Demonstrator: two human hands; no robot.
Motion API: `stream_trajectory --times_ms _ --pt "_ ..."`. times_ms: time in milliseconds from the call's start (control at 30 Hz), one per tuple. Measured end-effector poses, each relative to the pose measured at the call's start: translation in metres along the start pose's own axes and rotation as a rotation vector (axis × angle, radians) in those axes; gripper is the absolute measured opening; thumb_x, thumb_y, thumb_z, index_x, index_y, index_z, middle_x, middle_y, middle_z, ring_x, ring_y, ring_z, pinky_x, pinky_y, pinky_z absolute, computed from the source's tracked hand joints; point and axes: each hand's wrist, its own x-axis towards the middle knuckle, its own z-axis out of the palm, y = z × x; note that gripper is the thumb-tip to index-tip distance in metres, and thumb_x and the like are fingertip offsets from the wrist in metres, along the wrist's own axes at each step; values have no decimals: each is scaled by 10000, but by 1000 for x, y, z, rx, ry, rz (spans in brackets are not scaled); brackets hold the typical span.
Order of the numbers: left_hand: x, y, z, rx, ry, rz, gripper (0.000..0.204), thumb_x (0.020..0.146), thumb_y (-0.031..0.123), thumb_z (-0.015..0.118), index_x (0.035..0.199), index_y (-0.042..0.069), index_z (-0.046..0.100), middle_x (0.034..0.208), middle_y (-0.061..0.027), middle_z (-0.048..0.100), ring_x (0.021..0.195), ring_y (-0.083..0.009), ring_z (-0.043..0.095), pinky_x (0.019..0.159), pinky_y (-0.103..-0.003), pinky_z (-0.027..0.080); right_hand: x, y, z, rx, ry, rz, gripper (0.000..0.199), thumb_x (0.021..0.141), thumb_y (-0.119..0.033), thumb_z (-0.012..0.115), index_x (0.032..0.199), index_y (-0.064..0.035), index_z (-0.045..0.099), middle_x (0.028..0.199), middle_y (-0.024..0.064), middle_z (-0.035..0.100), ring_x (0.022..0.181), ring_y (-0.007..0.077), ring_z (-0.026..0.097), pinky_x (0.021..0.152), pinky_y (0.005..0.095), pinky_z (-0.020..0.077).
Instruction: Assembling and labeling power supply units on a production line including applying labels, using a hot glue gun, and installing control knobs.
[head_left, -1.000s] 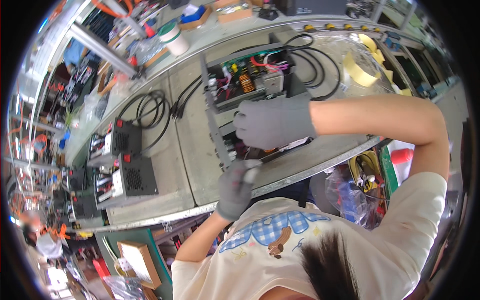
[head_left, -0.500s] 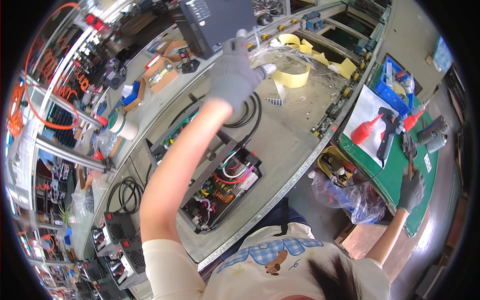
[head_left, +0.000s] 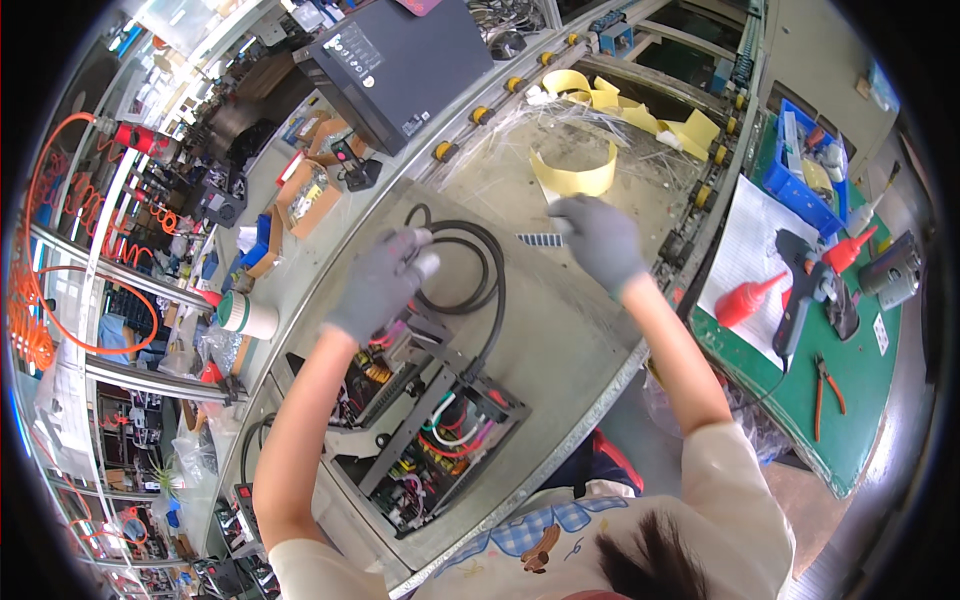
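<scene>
Small strip point(head_left: 540, 239) was pinched by right hand point(head_left: 597, 240), left hand point(head_left: 383, 283) clenched on a white piece near the cable point(head_left: 478, 268); strip could've snagged there.

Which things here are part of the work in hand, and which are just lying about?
In use: left hand on the black cable loop; right hand at a small striped strip; open electronics chassis.
Lying about: yellow tape strips, glue gun, red bottle, pliers, blue bin.
</scene>
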Motion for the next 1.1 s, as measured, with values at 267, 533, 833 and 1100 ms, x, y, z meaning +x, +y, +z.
stream_trajectory --times_ms 267,533,833,1100 --pt "-17 -21 -9 -142 -25 79 355 857 232 636 1162 67 561 1046 -78 572 840 -174 584 761 -284 483 83 70 172 -51 -816 -78 303 814 -147 556 1108 -109 619 1069 134 636 999 290 595 855 380 457" --pt "33 -25 -6 -953 -144 -306 339 939 182 510 1206 -28 518 1134 -118 582 1041 -188 571 919 -327 471 106 89 101 955 -525 214 406 829 -120 595 1221 -20 564 1010 21 636 882 85 548 804 237 438" --pt "112 2 32 -1528 -50 -437 550 902 287 584 1321 22 347 1257 -205 471 1126 -314 519 924 -409 478 94 12 52 998 -548 -256 348 862 -75 617 1209 -71 591 1019 5 649 927 90 570 827 242 460" --pt "111 -2 41 -1441 63 -138 377 909 133 553 1260 45 446 1127 -89 575 1054 -242 564 939 -386 461 76 -8 47 864 -611 -327 320 875 -97 611 1192 -57 595 1066 72 649 950 147 609 861 280 469"
